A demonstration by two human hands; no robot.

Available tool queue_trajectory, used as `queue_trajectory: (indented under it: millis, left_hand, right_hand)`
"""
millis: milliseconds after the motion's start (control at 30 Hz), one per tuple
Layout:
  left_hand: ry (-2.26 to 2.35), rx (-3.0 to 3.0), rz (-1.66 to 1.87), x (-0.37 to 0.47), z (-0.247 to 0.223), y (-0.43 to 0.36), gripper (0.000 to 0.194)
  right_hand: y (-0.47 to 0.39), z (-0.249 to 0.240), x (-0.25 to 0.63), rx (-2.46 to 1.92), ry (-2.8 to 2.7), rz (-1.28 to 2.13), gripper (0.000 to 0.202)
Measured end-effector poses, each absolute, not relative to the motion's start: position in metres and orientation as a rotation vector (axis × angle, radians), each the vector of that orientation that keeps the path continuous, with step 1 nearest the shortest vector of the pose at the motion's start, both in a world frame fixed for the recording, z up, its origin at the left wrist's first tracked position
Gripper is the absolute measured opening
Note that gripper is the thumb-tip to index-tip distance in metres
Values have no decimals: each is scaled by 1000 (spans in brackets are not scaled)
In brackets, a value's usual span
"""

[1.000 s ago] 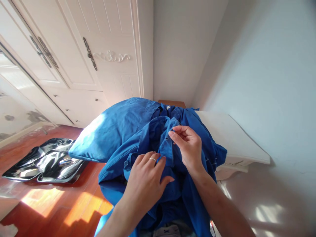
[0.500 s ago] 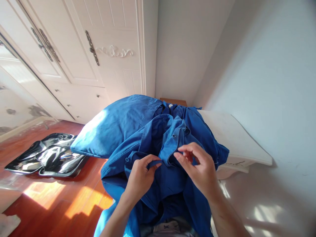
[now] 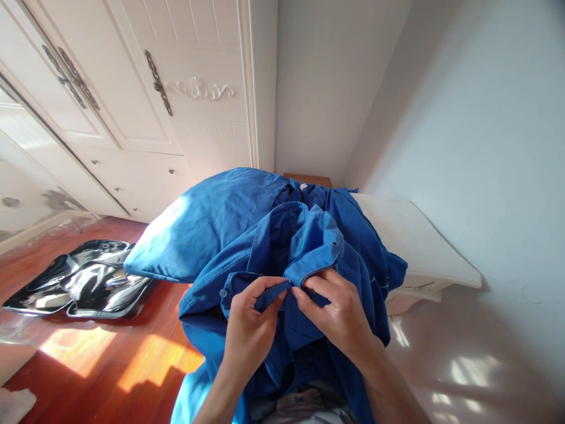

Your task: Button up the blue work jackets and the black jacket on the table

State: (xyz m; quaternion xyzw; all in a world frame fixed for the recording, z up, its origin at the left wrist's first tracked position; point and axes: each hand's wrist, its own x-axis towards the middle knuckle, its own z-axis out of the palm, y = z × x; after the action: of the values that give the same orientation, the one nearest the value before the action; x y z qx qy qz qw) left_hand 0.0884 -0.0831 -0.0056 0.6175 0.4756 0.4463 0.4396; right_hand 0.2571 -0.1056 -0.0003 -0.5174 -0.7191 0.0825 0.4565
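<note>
A blue garment with buttons (image 3: 304, 330) lies draped in front of me, its folds spread over a blue cushion-like bulk (image 3: 207, 229) behind it. My left hand (image 3: 256, 318) pinches one edge of the cloth between thumb and fingers. A round button (image 3: 223, 293) shows on the flap just left of that hand. With thumb and fingers, my right hand (image 3: 333, 309) grips the facing edge, where a buttonhole (image 3: 334, 243) is visible higher up. The two edges meet between my fingertips; whether a button lies there is hidden.
A black, shiny open case or bag (image 3: 83, 282) lies on the reddish wood floor (image 3: 101, 365) at left. White wardrobe doors (image 3: 203, 53) stand behind. To the right, a white ledge-like furniture top (image 3: 424, 235) runs along the pale wall (image 3: 494, 147).
My right hand has moved left and taken hold of the facing edge, bringing it against the one in my left hand. The upper flap has folded over toward the right.
</note>
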Motion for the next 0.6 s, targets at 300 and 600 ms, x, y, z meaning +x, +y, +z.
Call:
queue_trajectory:
  millis: [300,600]
  left_hand:
    - [1112,1456,1062,89,1,-78,16]
    - [1159,1380,1130,98,-4,-79,23]
  right_hand:
    - [-100,1,273,-1237,-1678,400,7]
    - [-85,-17,274,-1403,-1516,143,16]
